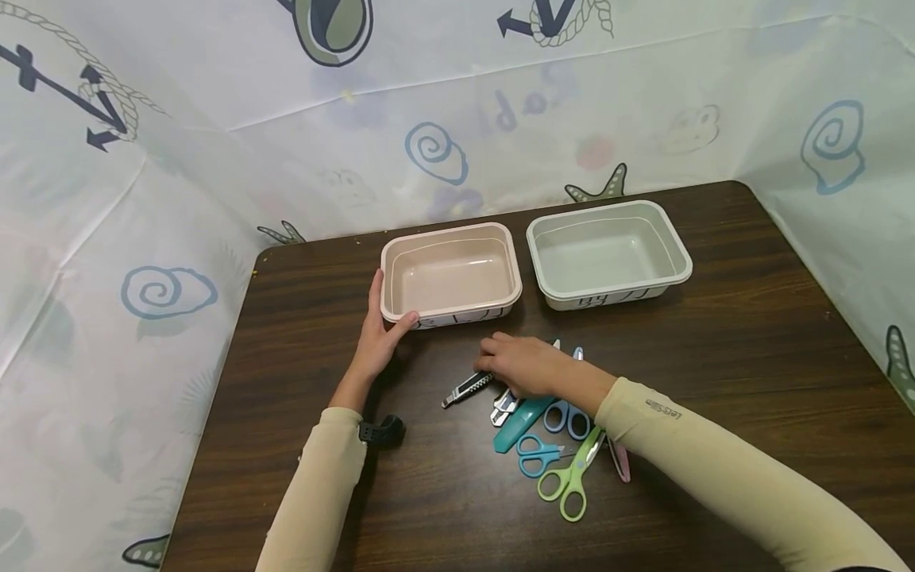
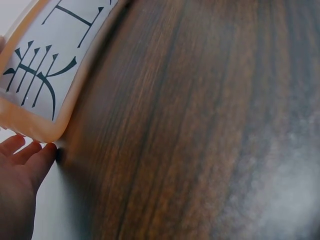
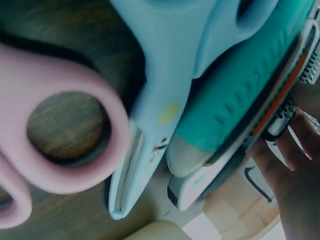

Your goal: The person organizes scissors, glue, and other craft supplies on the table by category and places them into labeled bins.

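Note:
My left hand holds the near left corner of a pink bin, thumb at the front rim and fingers along the left side. In the left wrist view its fingertips meet the corner beside a paper label. Over the cluster of cutting tools, my right hand pinches a black utility knife lying low over the table. Close by are a silver utility knife, a teal cutter and blue scissors. The right wrist view shows a pink scissors handle close up.
A pale green bin stands right of the pink one. Small turquoise scissors, green scissors and a pink-handled tool lie nearer me on the dark wooden table. A printed white curtain hangs behind.

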### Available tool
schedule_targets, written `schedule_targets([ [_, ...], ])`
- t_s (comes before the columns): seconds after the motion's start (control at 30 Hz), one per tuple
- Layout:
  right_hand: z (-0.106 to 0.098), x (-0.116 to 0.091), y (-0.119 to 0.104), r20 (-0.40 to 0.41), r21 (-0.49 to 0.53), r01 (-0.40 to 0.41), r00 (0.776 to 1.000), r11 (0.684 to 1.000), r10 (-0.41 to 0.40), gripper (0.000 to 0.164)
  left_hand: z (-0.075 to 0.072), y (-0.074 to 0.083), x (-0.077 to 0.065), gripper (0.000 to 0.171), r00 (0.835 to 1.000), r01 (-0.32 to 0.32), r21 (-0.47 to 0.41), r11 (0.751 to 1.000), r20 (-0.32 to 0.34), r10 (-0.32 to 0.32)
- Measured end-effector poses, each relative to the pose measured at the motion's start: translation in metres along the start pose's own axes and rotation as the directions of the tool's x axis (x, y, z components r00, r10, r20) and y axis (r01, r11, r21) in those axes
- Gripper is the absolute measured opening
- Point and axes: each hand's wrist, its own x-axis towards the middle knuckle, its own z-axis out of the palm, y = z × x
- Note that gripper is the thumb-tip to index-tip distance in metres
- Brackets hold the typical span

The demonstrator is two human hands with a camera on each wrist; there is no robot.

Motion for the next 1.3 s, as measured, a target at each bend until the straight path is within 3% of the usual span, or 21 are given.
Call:
schedule_targets([
  [0.17, -0.009, -0.009, 0.001, -0.042, 0.029, 0.005, 0.999, 1.000, -0.003, 0.031, -0.001, 0.001, 0.000, 0.091, 1.000, -0.003, 0.025, 1.000, -0.004, 0.003],
  [0.4, -0.033, -0.018, 0.009, -0.155, 0.046, -0.004, 0.988, 0.999, 0.011, 0.029, -0.001, 0.000, 0.002, 0.092, 1.000, -0.014, -0.011, 1.000, 0.000, 0.014],
  [0.6, -0.049, -0.018, 0.017, -0.231, 0.054, -0.077, 0.969, 0.996, 0.087, 0.030, 0.000, -0.001, 0.002, 0.091, 1.000, -0.005, -0.012, 1.000, 0.006, 0.006],
  [0.8, -0.053, -0.011, 0.021, -0.274, 0.115, -0.149, 0.946, 0.982, 0.175, 0.030, 0.000, -0.002, 0.001, 0.091, 1.000, -0.007, -0.018, 1.000, 0.005, 0.007],
  [0.97, -0.055, -0.002, 0.020, -0.314, 0.094, -0.195, 0.925, 0.976, 0.215, 0.032, 0.001, 0.000, 0.001, 0.091, 1.000, -0.003, -0.008, 1.000, 0.001, 0.003],
  [1.3, -0.055, 0.019, 0.027, -0.246, 0.066, -0.325, 0.911, 0.944, 0.330, 0.034, 0.002, 0.001, 0.001, 0.090, 1.000, -0.001, 0.004, 1.000, -0.002, 0.001],
])
